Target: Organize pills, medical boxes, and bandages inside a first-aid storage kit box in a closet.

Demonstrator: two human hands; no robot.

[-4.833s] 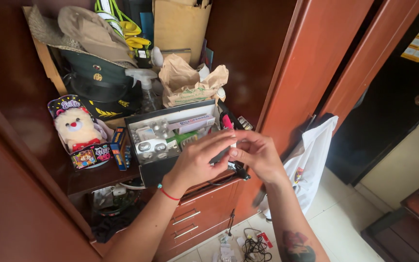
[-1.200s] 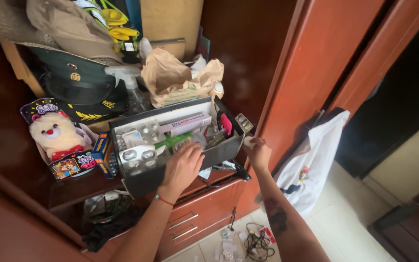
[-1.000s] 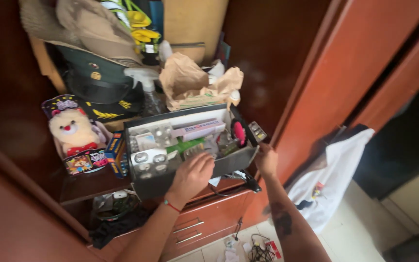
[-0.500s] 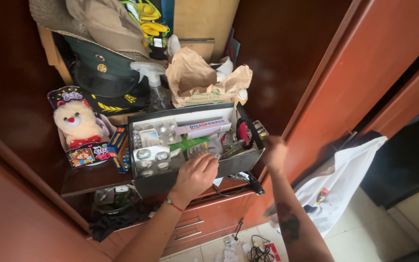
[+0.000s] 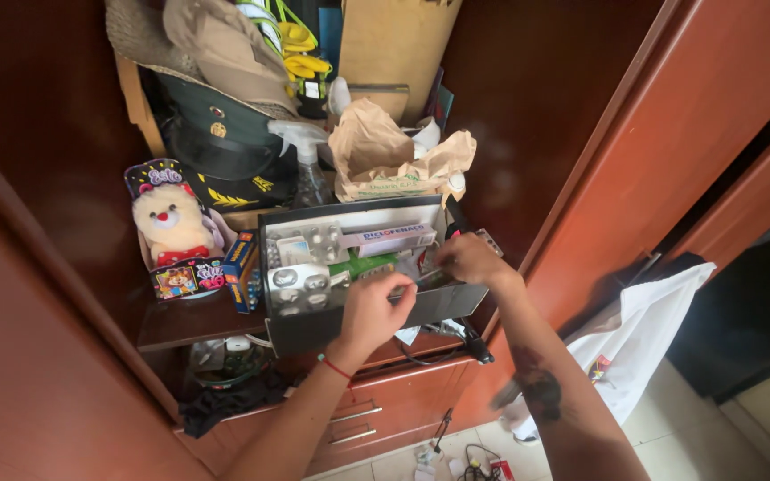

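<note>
An open dark grey box (image 5: 296,331) stands on a wardrobe shelf, filled with blister packs (image 5: 300,285) and a long white medicine carton (image 5: 387,239). My left hand (image 5: 374,310) is at the box's front rim, its fingers curled on a thin silvery strip (image 5: 422,277). A red band circles that wrist. My right hand (image 5: 470,260) reaches in over the box's right end and pinches the same strip's other end. The strip is small and mostly hidden by my fingers.
A packaged plush toy (image 5: 171,227) stands left of the box. Behind it are a spray bottle (image 5: 309,169), a crumpled brown paper bag (image 5: 394,156) and a dark cap (image 5: 216,142). Drawers (image 5: 376,419) sit below. At the right a white cloth (image 5: 648,325) hangs by the wooden door (image 5: 670,134).
My right hand has come from the box's outer right side into the box. My left hand has shifted right to meet it at the strip. The view has tilted slightly.
</note>
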